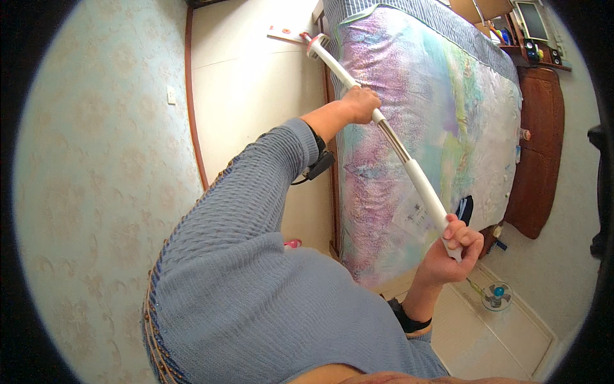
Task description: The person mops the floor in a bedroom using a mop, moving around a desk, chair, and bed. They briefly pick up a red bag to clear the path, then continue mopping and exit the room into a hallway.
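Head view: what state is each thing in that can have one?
Mop handle: held slanting over the bed in both hands.
Mop head: down at the floor beside the bed.
Left hand: grip closed mid-handle.
Right hand: grip closed on the handle's end.
Quilt: spread flat over the bed.
Small fan: standing on the floor.

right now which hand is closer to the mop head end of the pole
Left. The left hand grips the white pole partway up, nearer the mop head by the bed edge. The right hand holds the far handle end.
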A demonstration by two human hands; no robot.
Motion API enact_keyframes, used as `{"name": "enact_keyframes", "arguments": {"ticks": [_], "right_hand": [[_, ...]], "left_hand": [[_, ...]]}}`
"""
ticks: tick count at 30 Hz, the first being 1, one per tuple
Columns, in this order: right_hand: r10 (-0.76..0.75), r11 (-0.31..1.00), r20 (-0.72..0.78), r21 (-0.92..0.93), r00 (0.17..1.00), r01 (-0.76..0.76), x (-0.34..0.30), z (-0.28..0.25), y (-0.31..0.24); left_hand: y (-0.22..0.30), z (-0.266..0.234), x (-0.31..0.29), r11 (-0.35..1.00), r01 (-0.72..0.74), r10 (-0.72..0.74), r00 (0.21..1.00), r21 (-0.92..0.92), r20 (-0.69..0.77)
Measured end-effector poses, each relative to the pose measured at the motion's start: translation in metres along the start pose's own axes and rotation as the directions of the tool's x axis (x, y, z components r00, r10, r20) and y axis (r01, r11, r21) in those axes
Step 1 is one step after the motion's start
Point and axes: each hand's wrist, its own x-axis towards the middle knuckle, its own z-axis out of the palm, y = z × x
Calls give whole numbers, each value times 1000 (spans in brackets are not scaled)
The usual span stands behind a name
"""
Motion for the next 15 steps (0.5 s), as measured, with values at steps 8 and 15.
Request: {"name": "enact_keyframes", "arguments": {"ticks": [8,15], "right_hand": [[184,976,-142,144,973,-163,-43,-85,-90],[167,977,-59,142,984,-157,-76,-127,-164]], "left_hand": [[107,5,-61,988,-112,134,961,-103,241],[180,3,-145,942,-211,259,951,-259,167]]}}
